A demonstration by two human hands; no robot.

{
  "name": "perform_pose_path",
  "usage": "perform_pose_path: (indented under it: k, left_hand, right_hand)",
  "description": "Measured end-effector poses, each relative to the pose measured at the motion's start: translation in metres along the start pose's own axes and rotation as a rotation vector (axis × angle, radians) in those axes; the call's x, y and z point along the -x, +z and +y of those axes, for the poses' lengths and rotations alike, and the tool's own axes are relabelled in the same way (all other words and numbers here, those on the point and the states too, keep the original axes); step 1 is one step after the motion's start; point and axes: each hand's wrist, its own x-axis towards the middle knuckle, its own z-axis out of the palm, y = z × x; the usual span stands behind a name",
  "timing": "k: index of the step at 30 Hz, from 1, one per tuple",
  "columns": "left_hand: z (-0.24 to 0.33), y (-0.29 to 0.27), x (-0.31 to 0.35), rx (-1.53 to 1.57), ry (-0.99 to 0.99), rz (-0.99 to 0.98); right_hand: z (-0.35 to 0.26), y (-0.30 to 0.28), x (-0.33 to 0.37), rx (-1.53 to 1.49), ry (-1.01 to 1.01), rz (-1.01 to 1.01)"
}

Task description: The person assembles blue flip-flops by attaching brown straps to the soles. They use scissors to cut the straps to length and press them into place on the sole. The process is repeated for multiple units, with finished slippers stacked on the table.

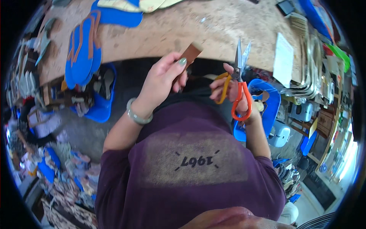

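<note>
My left hand (162, 76), with a pale bangle at its wrist, pinches a brown leather-like strip (191, 53) between thumb and fingers. The strip's pale end points up and right, near the table's front edge. In my right hand (230, 88) is a pair of scissors (236, 74) with one orange and one yellow handle. Their blades point away from me, parted in a narrow V, with nothing between them. A gap separates the scissors from the strip. My left palm hides the strip's lower part.
Blue sole-shaped pieces with brown strips (84, 49) overhang the wooden table (160, 40) at left. Cream pieces (122, 4) lie at the far edge. A white sheet (283, 60) sits at right. Blue bins (102, 108) (271, 110) flank me below, and scraps (68, 179) litter the floor.
</note>
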Motion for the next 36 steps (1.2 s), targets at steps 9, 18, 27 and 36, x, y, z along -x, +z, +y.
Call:
perform_pose_path:
  k: [9,18,27,36]
  left_hand:
    - [-0.012,-0.010,0.018,-0.175,0.043,0.073]
    - [-0.017,-0.003,0.028,-0.250,-0.033,0.056]
    - [-0.014,-0.010,0.025,-0.302,-0.033,0.037]
    - [-0.021,-0.023,0.024,0.006,-0.050,-0.074]
  right_hand:
    - [-0.001,0.013,-0.003,0.708,0.136,-0.166]
    - [0.002,0.024,-0.006,0.856,0.068,-0.204]
    - [0.000,0.013,-0.005,0.721,0.023,-0.031]
    - [-0.081,-0.035,-0.098,1.702,-0.307,0.379]
